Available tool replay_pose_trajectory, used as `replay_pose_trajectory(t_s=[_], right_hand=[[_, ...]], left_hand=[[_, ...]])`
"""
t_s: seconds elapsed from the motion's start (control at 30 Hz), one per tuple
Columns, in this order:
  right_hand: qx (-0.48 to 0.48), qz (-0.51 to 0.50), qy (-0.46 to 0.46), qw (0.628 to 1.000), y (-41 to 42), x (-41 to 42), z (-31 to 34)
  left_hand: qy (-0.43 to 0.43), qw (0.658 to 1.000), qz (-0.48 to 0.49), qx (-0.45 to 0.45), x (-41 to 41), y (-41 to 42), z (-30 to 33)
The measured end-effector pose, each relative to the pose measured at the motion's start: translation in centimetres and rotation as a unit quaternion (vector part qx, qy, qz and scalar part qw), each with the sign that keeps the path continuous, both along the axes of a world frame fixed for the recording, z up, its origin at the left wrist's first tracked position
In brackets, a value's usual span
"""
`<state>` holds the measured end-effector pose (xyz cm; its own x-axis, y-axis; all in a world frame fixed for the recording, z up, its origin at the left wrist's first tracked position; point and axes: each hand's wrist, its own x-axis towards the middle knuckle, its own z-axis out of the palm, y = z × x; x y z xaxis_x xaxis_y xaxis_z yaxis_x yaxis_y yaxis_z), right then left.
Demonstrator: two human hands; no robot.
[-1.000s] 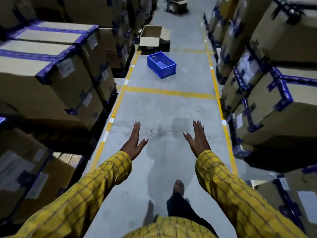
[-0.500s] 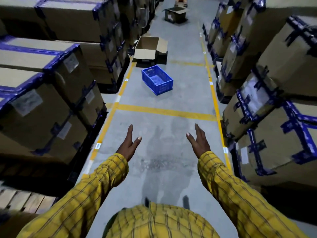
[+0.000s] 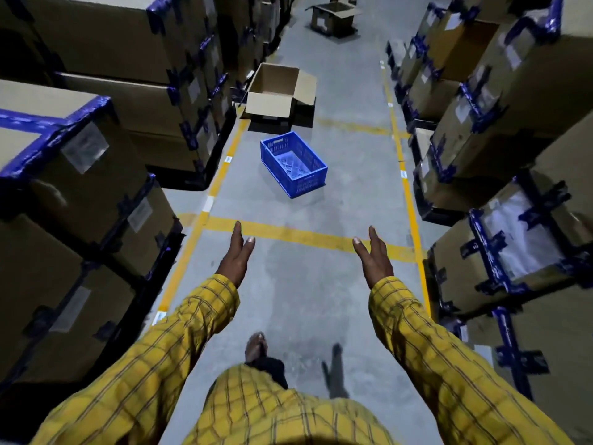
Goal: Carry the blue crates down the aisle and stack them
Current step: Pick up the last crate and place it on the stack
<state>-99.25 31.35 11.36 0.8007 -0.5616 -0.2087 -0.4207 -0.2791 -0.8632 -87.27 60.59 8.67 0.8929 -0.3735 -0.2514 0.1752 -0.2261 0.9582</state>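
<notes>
One empty blue plastic crate (image 3: 293,163) sits on the grey aisle floor ahead of me, turned at an angle, just past a yellow cross line. My left hand (image 3: 236,256) and my right hand (image 3: 373,258) reach forward at waist height, palms facing each other, fingers straight, holding nothing. Both are well short of the crate, with the yellow line between. Yellow checked sleeves cover my arms.
Tall stacks of cardboard boxes (image 3: 80,175) with blue tape line both sides of the aisle (image 3: 500,130). An open cardboard box (image 3: 277,94) stands on the floor just behind the crate, another (image 3: 333,16) farther down. Yellow floor lines (image 3: 409,194) mark the lane edges.
I have walked forward down the aisle; the blue crate and open box are nearer in view. Both hands stay stretched out and empty.
</notes>
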Motion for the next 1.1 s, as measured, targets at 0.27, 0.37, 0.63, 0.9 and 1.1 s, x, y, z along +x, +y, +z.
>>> replay_pose_trajectory(t_s=[0.27,0.37,0.63,0.9,1.1], right_hand=[[0.047,-0.073,-0.010,0.996,-3.6,17.3,1.8],[0.065,-0.092,-0.014,0.994,-5.0,22.0,1.9],[0.068,-0.086,0.000,0.994,-12.6,34.4,0.2],[0.069,-0.039,0.026,0.996,-23.7,49.4,-0.3],[0.046,0.015,0.037,0.998,-31.8,59.8,0.9]], left_hand=[[0.015,0.999,-0.039,0.002,19.6,-5.5,2.2],[0.014,0.999,-0.043,0.000,25.0,-7.9,2.6],[0.042,0.999,-0.028,0.005,36.0,-15.5,1.0],[0.078,0.997,0.026,0.006,47.8,-26.3,0.4],[0.091,0.991,0.095,-0.037,54.8,-34.7,1.2]])
